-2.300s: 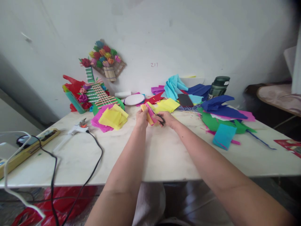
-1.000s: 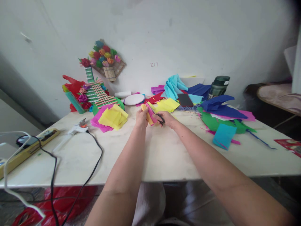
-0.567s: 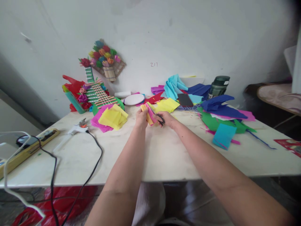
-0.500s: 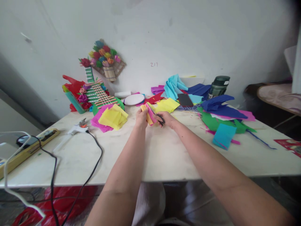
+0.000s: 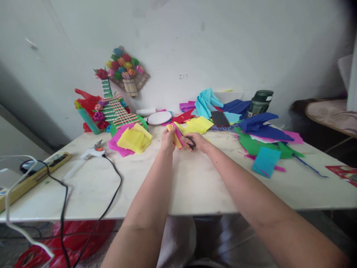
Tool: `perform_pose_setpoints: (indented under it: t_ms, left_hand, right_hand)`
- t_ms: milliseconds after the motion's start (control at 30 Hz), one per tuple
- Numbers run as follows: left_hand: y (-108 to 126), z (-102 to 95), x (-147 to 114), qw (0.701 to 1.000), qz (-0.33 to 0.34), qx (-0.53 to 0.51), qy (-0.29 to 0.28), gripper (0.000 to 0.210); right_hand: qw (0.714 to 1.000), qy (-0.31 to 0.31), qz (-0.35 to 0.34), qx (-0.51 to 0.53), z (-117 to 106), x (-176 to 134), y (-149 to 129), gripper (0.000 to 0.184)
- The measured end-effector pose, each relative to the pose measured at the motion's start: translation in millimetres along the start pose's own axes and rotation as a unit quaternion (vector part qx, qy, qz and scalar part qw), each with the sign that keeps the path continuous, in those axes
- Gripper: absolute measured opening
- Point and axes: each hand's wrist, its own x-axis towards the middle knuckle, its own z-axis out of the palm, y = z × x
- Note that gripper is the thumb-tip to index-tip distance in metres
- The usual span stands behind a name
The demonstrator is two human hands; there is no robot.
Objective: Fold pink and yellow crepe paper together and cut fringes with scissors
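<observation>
My left hand (image 5: 167, 139) pinches a folded piece of crepe paper (image 5: 177, 140), orange-yellow on its left side and pink on its right. My right hand (image 5: 197, 142) is closed round the black handles of a pair of scissors (image 5: 191, 141). Their blades point up and left along the pink edge of the folded paper; whether they are cutting into it I cannot tell. Just beyond the hands lies a yellow crepe paper sheet (image 5: 199, 125). A stack of yellow and pink paper pieces (image 5: 134, 138) rests to the left of my left hand.
A glue gun (image 5: 94, 150) with a black cord lies at left, near a power strip (image 5: 36, 180). Paper-flower crafts (image 5: 118, 111) stand at the back left. Blue and green crepe paper (image 5: 264, 128), a dark phone-like slab (image 5: 219, 119) and a dark flask (image 5: 260, 103) occupy the right.
Both hands stay in almost the same place, still holding the paper and scissors. The pink part beside the blades has shifted very slightly; nothing else has visibly moved.
</observation>
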Motion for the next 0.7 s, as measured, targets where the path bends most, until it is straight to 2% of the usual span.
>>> perform_pose_setpoints:
  t_ms: [200, 400, 700]
  left_hand:
    - [0.2, -0.1, 0.3, 1.000, -0.005, 0.003, 0.006, 0.029]
    - [-0.2, -1.2, 0.1, 1.000, 0.006, 0.002, -0.011, 0.028]
    - [-1.0, 1.4, -0.3, 1.000, 0.006, -0.002, -0.020, 0.030]
  right_hand:
    - [1.000, 0.002, 0.004, 0.001, 0.7, -1.8, -1.4, 0.033]
    - [1.000, -0.015, -0.002, 0.004, -4.5, 1.6, 5.7, 0.035]
    - [1.000, -0.018, -0.007, 0.012, -5.0, -8.6, -6.3, 0.036]
